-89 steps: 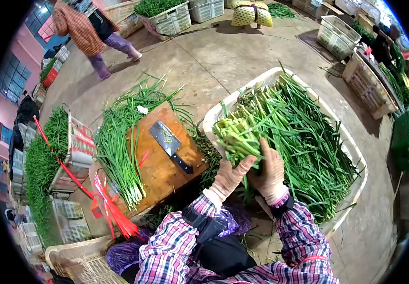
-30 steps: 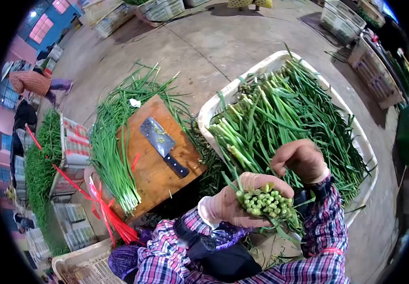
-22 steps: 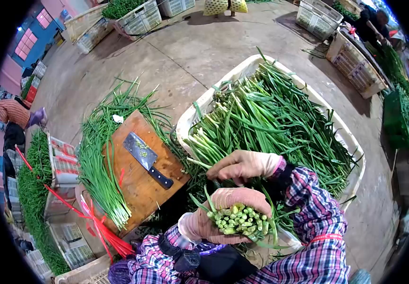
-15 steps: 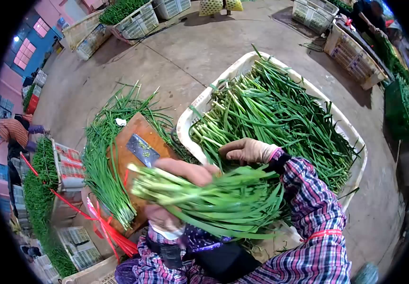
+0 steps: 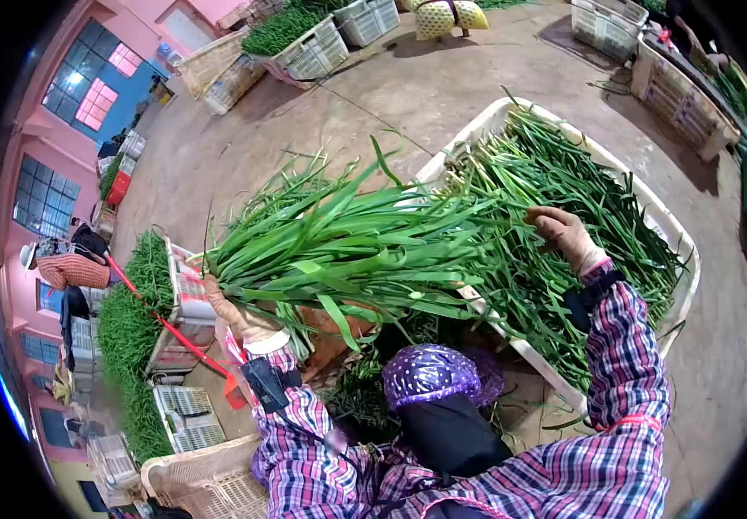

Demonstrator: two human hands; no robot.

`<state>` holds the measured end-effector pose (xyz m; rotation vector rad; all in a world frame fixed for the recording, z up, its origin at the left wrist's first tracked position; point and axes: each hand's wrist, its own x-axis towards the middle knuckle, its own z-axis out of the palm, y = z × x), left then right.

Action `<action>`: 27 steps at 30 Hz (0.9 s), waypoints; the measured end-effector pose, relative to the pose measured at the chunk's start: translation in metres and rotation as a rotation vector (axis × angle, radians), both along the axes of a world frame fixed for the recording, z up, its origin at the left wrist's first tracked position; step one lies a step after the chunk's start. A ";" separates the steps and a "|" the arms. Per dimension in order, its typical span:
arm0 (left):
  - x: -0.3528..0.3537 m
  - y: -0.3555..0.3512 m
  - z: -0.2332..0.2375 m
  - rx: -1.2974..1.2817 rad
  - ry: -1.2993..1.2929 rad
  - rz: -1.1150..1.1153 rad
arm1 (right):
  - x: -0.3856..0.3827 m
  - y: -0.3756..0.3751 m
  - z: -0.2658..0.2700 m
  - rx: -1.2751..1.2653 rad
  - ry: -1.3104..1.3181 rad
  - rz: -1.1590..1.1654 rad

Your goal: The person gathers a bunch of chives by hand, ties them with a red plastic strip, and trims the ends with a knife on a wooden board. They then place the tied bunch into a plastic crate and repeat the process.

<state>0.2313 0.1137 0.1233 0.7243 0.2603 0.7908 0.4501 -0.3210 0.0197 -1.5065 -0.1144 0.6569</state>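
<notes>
My left hand (image 5: 239, 316) is closed around the stem end of a large bunch of garlic chives (image 5: 347, 246). The long flat leaves fan out to the right, reaching over the rim of a white plastic crate (image 5: 685, 298). More garlic chives (image 5: 564, 182) fill that crate, pale stems at its far left side. Above them my right hand (image 5: 564, 235) hovers with nothing in it, thumb and fingers apart. Under the held bunch a brown wooden board (image 5: 339, 327) shows only in part. Behind the bunch lies a loose pile of greens (image 5: 313, 177).
On the left stand crates heaped with greens (image 5: 135, 363), crossed by a red strap (image 5: 166, 324). A worker in an orange top (image 5: 75, 270) is beyond them. An empty beige crate (image 5: 209, 480) sits at my lower left. More crates (image 5: 308, 56) and a yellow sack (image 5: 438, 19) are at the back.
My left hand has carried the bunch up and to the left, now holding it by the stem end. My right hand has moved right and up over the crate. The view has shifted.
</notes>
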 end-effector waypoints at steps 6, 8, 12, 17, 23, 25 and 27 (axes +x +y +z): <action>-0.043 0.006 0.001 0.025 0.062 0.229 | -0.026 -0.026 0.023 0.095 -0.144 -0.172; -0.062 0.021 -0.002 0.036 0.033 0.223 | -0.039 -0.025 0.044 0.114 -0.208 -0.182; -0.098 0.011 0.023 0.029 -0.083 0.127 | -0.076 -0.010 0.097 0.200 -0.343 -0.137; -0.143 -0.060 0.092 0.089 0.058 0.476 | -0.150 0.030 0.181 0.229 -0.562 -0.014; -0.183 -0.052 0.088 0.080 -0.105 0.351 | -0.274 0.115 0.243 0.314 -1.240 0.530; -0.193 -0.049 0.082 0.127 -0.195 0.307 | -0.313 0.143 0.226 0.535 -1.200 0.773; -0.197 -0.051 0.083 0.101 -0.285 0.283 | -0.344 0.155 0.199 0.567 -0.983 1.025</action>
